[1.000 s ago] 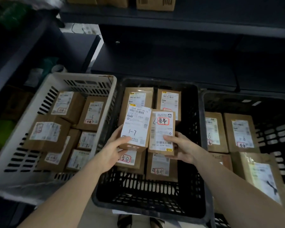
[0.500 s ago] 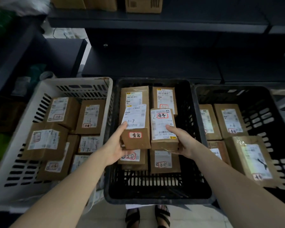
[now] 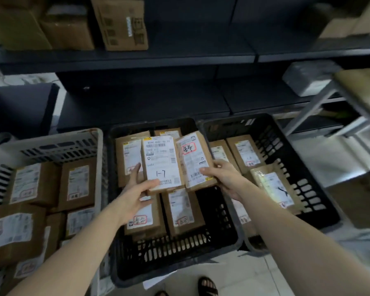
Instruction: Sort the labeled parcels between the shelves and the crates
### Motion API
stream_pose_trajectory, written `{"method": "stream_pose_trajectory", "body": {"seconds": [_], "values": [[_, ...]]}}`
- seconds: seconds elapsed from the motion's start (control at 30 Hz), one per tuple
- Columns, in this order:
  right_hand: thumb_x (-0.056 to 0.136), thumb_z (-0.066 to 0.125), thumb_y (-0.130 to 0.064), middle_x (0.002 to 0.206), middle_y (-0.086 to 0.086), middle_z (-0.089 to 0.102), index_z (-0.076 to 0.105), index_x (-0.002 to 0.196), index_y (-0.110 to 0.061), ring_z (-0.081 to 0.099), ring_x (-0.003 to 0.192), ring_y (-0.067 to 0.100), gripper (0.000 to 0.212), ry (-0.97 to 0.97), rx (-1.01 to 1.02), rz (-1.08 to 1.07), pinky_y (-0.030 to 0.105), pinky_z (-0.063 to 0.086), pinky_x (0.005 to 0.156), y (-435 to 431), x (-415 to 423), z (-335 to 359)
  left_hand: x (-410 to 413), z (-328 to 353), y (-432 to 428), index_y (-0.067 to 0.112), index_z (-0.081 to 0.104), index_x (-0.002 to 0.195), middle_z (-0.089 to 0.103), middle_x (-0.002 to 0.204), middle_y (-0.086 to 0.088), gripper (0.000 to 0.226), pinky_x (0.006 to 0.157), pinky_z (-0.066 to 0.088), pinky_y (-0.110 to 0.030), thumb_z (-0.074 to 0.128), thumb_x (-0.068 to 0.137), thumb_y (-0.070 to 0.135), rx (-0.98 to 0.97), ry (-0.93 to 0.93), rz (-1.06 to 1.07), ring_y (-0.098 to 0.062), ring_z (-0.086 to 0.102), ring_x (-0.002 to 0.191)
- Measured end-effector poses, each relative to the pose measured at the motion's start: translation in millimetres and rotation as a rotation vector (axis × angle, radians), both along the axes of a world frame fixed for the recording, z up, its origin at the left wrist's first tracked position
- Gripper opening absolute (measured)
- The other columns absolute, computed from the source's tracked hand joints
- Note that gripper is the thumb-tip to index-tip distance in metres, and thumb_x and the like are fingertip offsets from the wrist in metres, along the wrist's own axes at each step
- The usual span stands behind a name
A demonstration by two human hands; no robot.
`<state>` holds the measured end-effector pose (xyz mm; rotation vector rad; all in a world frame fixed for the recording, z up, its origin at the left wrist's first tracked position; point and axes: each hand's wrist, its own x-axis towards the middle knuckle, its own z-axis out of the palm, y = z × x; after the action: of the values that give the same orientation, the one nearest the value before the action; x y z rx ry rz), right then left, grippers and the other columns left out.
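Note:
I hold two small brown parcels above the middle black crate (image 3: pixel 175 268). My left hand (image 3: pixel 135 193) grips the parcel marked "1-7" (image 3: pixel 161 163) from below, thumb on its white label. My right hand (image 3: pixel 224 178) grips the parcel with red-circled writing (image 3: pixel 193 159), tilted to the right. The two parcels touch side by side. Several more labeled parcels lie in the crate under them. The white crate (image 3: pixel 58 146) on the left and the black crate (image 3: pixel 303 189) on the right also hold several parcels.
Dark shelves (image 3: pixel 137 58) run across the back, with cardboard boxes (image 3: pixel 120 22) on the upper level. A grey wrapped package (image 3: pixel 308 80) sits on a shelf at right, beside a metal rack frame (image 3: pixel 316 105). Sandalled feet (image 3: pixel 207 287) stand before the middle crate.
Both hands have lifted the two parcels higher over the middle crate. The right parcel now tilts to the right. The view has swung up, showing more shelf.

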<state>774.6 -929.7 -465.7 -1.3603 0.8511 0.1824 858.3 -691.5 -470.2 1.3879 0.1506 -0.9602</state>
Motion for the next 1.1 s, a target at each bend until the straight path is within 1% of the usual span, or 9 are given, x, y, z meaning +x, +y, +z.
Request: {"method": "stream_pose_trajectory", "body": {"seconds": [0.1,0.17,0.27,0.4,0.57,0.7,0.83,1.0,1.1], "values": [[0.079,0.078,-0.021,0.111,0.010,0.068,0.043,0.129,-0.013,0.070,0.091,0.024,0.062,-0.048,-0.016,-0.147,0.034,0.058,0.065,-35,-18,13,-3,6,-45,0.044,0.022,0.141,0.065,0.117,0.000,0.080,0.100,0.043,-0.044,0.068,0.082,0.016,-0.018,-0.024,-0.070,-0.025,0.062,0.106],[0.069,0.082,-0.035,0.118,0.010,0.064,0.038,0.133,-0.022,0.066,0.100,0.030,0.079,-0.048,-0.029,-0.214,0.052,0.058,0.076,-62,-34,15,-6,9,-79,0.044,0.023,0.142,0.065,0.119,0.002,0.078,0.096,0.046,-0.041,0.068,0.082,0.022,-0.038,-0.037,-0.124,-0.024,0.064,0.104],[0.078,0.077,-0.030,0.123,0.005,0.061,0.035,0.138,-0.032,0.063,0.107,0.029,0.073,-0.036,-0.069,-0.306,0.060,0.052,0.088,-104,-58,9,-14,9,-134,0.042,0.025,0.142,0.061,0.125,0.003,0.073,0.099,0.044,-0.042,0.066,0.084,0.024,-0.052,-0.036,-0.163,-0.021,0.061,0.107],[0.082,0.074,-0.016,0.121,0.004,0.058,0.034,0.141,-0.020,0.064,0.103,0.027,0.072,0.040,-0.154,-0.421,0.050,0.054,0.089,-161,-74,-9,-26,2,-203,0.042,0.021,0.143,0.057,0.126,0.009,0.075,0.108,0.035,-0.044,0.066,0.084,0.026,-0.013,-0.031,-0.200,-0.018,0.055,0.114],[0.080,0.076,-0.020,0.112,0.016,0.066,0.048,0.126,-0.006,0.069,0.088,0.032,0.055,0.105,-0.187,-0.395,0.033,0.052,0.058,-235,-63,-43,-26,-25,-280,0.037,0.034,0.137,0.062,0.104,0.015,0.062,0.079,0.047,-0.031,0.065,0.085,0.022,0.066,-0.035,-0.106,-0.010,0.060,0.095],[0.082,0.074,-0.025,0.112,0.012,0.062,0.043,0.126,-0.008,0.068,0.084,0.024,0.057,0.185,-0.129,-0.350,0.041,0.057,0.071,-276,-41,-65,-13,-53,-327,0.030,0.043,0.137,0.065,0.099,0.006,0.053,0.061,0.044,-0.027,0.061,0.087,0.023,0.200,0.033,0.017,-0.010,0.062,0.081],[0.085,0.071,-0.026,0.103,0.008,0.061,0.040,0.125,-0.008,0.063,0.071,0.016,0.054,0.258,-0.016,-0.316,0.028,0.045,0.057,-304,-25,-83,-1,-76,-352,0.025,0.055,0.129,0.066,0.088,0.003,0.039,0.056,0.047,-0.025,0.058,0.091,0.023,0.290,0.055,0.089,-0.013,0.062,0.075],[0.071,0.075,-0.043,0.132,0.010,0.055,0.036,0.140,-0.013,0.056,0.116,0.031,0.085,0.304,0.034,-0.313,0.046,0.050,0.095,-306,2,-109,20,-90,-368,0.021,0.056,0.124,0.066,0.088,0.000,0.031,0.060,0.042,-0.027,0.054,0.093,0.026,0.297,0.068,0.178,-0.014,0.061,0.076],[0.087,0.068,-0.031,0.133,0.012,0.052,0.032,0.143,-0.018,0.055,0.118,0.033,0.068,0.304,0.228,-0.511,0.052,0.049,0.097,-297,13,-118,36,-101,-380,0.021,0.057,0.126,0.068,0.093,-0.003,0.032,0.066,0.047,-0.032,0.051,0.095,0.027,0.293,0.072,0.153,-0.018,0.062,0.079]]}}
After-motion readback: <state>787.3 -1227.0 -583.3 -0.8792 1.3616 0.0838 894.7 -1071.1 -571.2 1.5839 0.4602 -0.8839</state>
